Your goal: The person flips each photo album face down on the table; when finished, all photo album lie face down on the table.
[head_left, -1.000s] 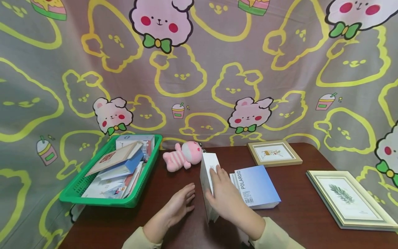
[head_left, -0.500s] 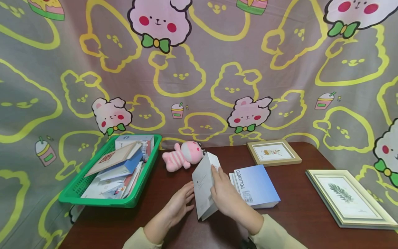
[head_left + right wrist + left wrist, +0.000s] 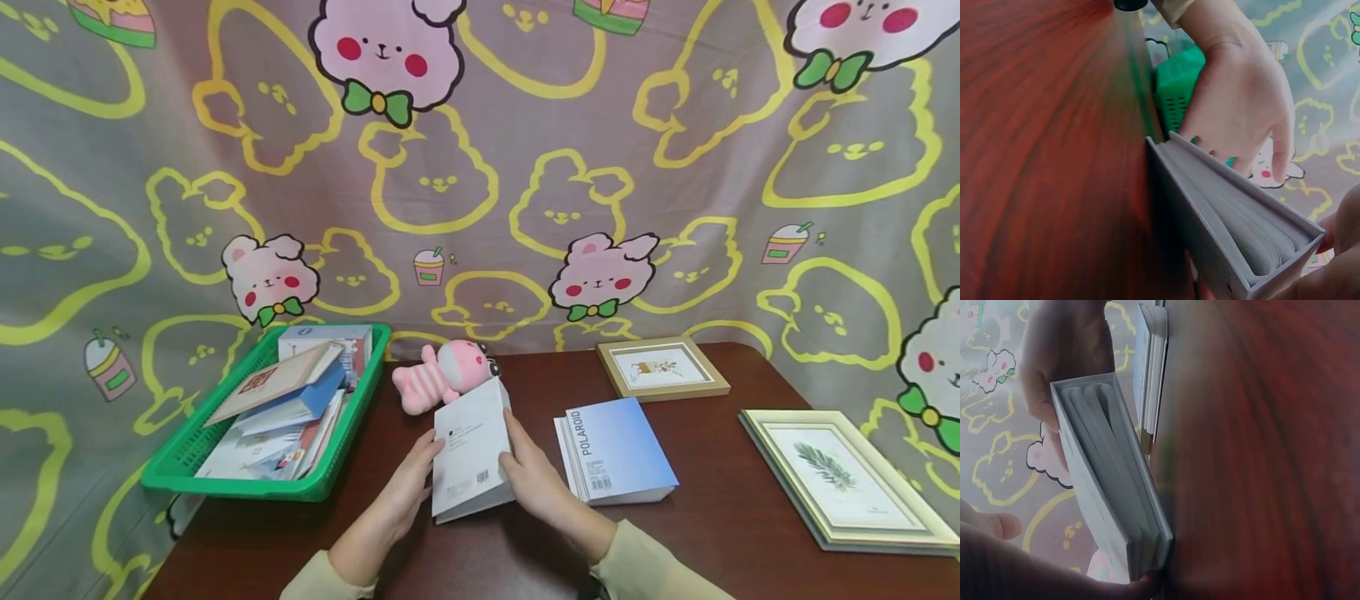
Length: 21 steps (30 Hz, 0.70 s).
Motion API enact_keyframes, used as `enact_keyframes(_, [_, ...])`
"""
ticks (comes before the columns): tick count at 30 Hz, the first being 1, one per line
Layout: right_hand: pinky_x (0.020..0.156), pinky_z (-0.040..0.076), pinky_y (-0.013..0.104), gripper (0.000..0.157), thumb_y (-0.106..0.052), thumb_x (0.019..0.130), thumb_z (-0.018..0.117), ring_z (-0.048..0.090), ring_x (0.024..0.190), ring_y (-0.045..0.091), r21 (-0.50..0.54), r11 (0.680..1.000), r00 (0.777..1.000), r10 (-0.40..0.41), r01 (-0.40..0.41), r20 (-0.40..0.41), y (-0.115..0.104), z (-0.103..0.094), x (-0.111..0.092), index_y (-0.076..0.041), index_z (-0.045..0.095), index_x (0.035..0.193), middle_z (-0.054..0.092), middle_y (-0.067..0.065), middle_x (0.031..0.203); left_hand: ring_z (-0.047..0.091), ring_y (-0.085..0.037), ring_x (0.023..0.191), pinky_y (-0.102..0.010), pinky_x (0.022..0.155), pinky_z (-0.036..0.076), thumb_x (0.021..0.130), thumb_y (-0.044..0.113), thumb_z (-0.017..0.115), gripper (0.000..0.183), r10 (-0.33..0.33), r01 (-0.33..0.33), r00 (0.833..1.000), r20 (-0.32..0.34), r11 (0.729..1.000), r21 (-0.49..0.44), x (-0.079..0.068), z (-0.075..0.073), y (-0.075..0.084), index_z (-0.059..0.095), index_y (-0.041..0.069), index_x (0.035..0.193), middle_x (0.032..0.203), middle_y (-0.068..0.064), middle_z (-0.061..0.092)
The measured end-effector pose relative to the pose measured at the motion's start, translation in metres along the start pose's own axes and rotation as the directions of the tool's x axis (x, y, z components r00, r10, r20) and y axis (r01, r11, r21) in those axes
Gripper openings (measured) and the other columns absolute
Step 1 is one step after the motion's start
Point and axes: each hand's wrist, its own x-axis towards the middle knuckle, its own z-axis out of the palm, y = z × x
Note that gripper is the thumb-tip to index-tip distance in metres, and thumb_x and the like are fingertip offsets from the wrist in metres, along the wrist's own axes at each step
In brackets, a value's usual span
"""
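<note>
A white photo album (image 3: 471, 454), tilted with its back cover up, stands over the table in the head view. My right hand (image 3: 534, 477) grips its spine side, thumb on the cover. At the opposite edge, my left hand (image 3: 403, 487) touches the album with its fingers extended; in the left wrist view its thumb (image 3: 1007, 526) stands away from the cover. Clear sleeves (image 3: 1235, 219) show between the covers in the right wrist view. Beside the right hand lies a blue-and-white POLAROID album (image 3: 628, 448). The fingertips under the white album are partly hidden.
A green basket (image 3: 324, 487) at the left holds several albums and booklets. Behind the white album lies a pink plush toy (image 3: 427, 383). Two picture frames (image 3: 716, 389) (image 3: 888, 533) lie at the right, and a patterned cloth (image 3: 480, 192) hangs behind the table.
The white album has tipped from nearly upright over to the left, so its back cover now faces up. My right hand moved left with it, and my left hand has met its edge.
</note>
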Motion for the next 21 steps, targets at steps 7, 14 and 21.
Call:
enact_keyframes(7, [0.112,0.031,0.061,0.067,-0.004,0.095,0.049,0.04,0.141,0.042,0.037,0.999,0.999,0.033,-0.033,0.004,0.0008,0.0037,-0.002,0.004,0.027,0.158,0.037,0.029,0.156,0.008,-0.053,0.149,-0.075,0.111,0.015,0.109,0.039,0.041,0.073,-0.005,0.005,1.0,-0.031,1.0,0.013,-0.0008,-0.003,0.004,0.012,-0.005,0.16,0.165,-0.03,0.007])
enact_keyframes(14, [0.107,0.037,0.061,0.069,-0.013,0.095,0.056,0.048,0.134,0.044,0.028,0.994,0.995,0.104,-0.104,0.009,0.0008,0.0063,-0.0013,0.005,0.027,0.156,0.043,0.031,0.151,0.015,-0.046,0.148,-0.07,0.112,0.019,0.106,0.03,0.046,0.068,0.011,-0.006,0.998,-0.06,0.997,0.082,-0.0012,-0.0016,0.005,0.023,-0.009,0.157,0.163,-0.031,0.015])
enact_keyframes(21, [0.106,0.038,0.061,0.075,-0.016,0.094,0.059,0.048,0.134,0.043,0.024,0.99,0.99,0.142,-0.142,0.025,0.0044,0.0082,-0.0026,0.002,0.025,0.158,0.038,0.027,0.156,0.021,-0.047,0.148,-0.065,0.117,0.014,0.103,0.025,0.051,0.063,0.039,-0.029,0.998,-0.043,0.977,0.209,-0.0022,0.0006,0.0053,0.034,-0.009,0.153,0.158,-0.031,0.03])
